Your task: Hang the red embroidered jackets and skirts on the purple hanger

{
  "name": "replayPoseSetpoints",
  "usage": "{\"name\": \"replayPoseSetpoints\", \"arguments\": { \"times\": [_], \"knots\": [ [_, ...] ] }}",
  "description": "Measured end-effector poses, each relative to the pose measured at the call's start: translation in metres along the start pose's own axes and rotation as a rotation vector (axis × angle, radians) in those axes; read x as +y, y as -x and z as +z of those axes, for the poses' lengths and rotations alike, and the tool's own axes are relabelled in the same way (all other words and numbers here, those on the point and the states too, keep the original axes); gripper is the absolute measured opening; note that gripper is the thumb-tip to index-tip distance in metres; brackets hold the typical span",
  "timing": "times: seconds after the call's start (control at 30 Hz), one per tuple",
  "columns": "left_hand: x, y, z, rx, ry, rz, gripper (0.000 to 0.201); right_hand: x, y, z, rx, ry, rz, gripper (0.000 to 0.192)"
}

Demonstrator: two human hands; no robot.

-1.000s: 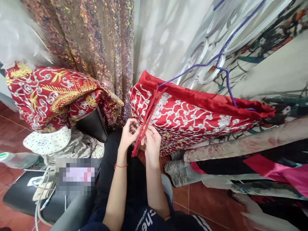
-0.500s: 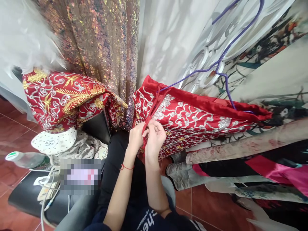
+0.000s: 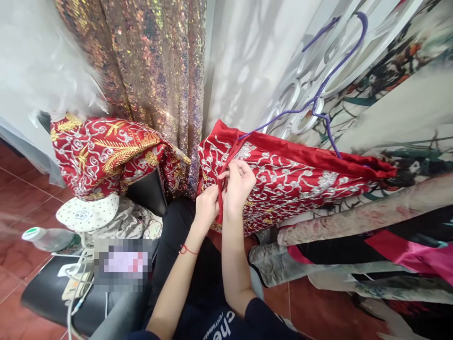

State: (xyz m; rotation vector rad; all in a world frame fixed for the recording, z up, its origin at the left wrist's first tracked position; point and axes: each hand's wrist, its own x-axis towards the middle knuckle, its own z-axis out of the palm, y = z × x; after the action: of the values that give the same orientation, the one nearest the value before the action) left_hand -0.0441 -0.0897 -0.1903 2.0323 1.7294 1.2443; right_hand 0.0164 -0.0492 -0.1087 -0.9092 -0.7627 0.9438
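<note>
— What fills most of the view?

— Hanging cloth: a white curtain (image 3: 247, 61) at the back and a sequinned fabric (image 3: 152, 71) to its left. Below them, a red embroidered garment (image 3: 300, 179) hangs tilted from a purple hanger (image 3: 318, 94), among other patterned clothes (image 3: 354, 222) to the right.

— And on the left?

— A second red embroidered cloth (image 3: 106, 156), gold and silver threadwork, draped over something dark. Beneath it a white dotted cap (image 3: 87, 212) lies on crumpled fabric, and a plastic bottle (image 3: 49, 238) lies on its side just beside it, over the red tile floor (image 3: 21, 198).

— Where are the hands?

— Both are raised in front of the hanging garment's left end. The right hand (image 3: 239, 186) has its grip pinched on a thin red cord (image 3: 221, 198) that runs down from the garment's top edge. The left hand (image 3: 207, 208), lower and touching the right, is clenched on the same cord further down. A thin red bracelet (image 3: 187, 249) circles the left wrist.

— So the cord sits where?

— Against the garment's embroidered front, taut between the two hands.
</note>
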Motion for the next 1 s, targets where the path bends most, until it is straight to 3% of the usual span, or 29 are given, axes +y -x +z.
{"name": "replayPoseSetpoints", "arguments": {
  "times": [0.07, 0.17, 0.23, 0.3, 0.4, 0.5, 0.6, 0.67, 0.73, 0.83, 0.9, 1.0],
  "knots": [
    [-0.002, -0.001, -0.002, -0.013, -0.033, 0.015, 0.019, 0.000, -0.001, -0.003, -0.045, 0.034, 0.001, 0.018],
    [-0.005, -0.004, -0.009, -0.016, -0.052, 0.011, 0.013, -0.011, 0.000, -0.016, -0.239, 0.228, -0.009, 0.020],
    [-0.009, -0.009, -0.016, -0.004, -0.058, 0.005, 0.016, -0.028, -0.004, -0.034, -0.317, 0.406, -0.122, 0.020],
    [-0.014, -0.021, -0.023, 0.044, -0.027, 0.009, 0.020, -0.052, -0.013, -0.061, -0.243, 0.590, -0.387, 0.020],
    [-0.021, -0.053, -0.034, 0.227, 0.118, 0.022, 0.016, -0.093, -0.037, -0.117, 0.044, 0.930, -0.884, 0.021],
    [-0.024, -0.098, -0.043, 0.434, 0.237, 0.083, 0.025, -0.128, -0.066, -0.177, 0.150, 1.197, -1.143, 0.027],
    [-0.024, -0.144, -0.048, 0.512, 0.268, 0.168, 0.038, -0.151, -0.094, -0.226, -0.009, 1.386, -1.136, 0.035],
    [-0.023, -0.165, -0.050, 0.384, 0.315, 0.206, 0.042, -0.161, -0.113, -0.247, -0.173, 1.378, -1.020, 0.034],
    [-0.021, -0.177, -0.052, 0.220, 0.360, 0.240, 0.048, -0.168, -0.132, -0.259, -0.251, 1.290, -0.885, 0.026],
    [-0.018, -0.178, -0.059, 0.179, 0.391, 0.256, 0.054, -0.174, -0.156, -0.257, -0.299, 1.146, -0.739, 0.012],
    [-0.015, -0.173, -0.065, 0.259, 0.399, 0.249, 0.054, -0.172, -0.167, -0.243, -0.379, 1.049, -0.729, 0.009],
    [-0.011, -0.164, -0.072, 0.382, 0.379, 0.243, 0.054, -0.161, -0.173, -0.210, -0.454, 0.923, -0.789, 0.021]
  ]
}}
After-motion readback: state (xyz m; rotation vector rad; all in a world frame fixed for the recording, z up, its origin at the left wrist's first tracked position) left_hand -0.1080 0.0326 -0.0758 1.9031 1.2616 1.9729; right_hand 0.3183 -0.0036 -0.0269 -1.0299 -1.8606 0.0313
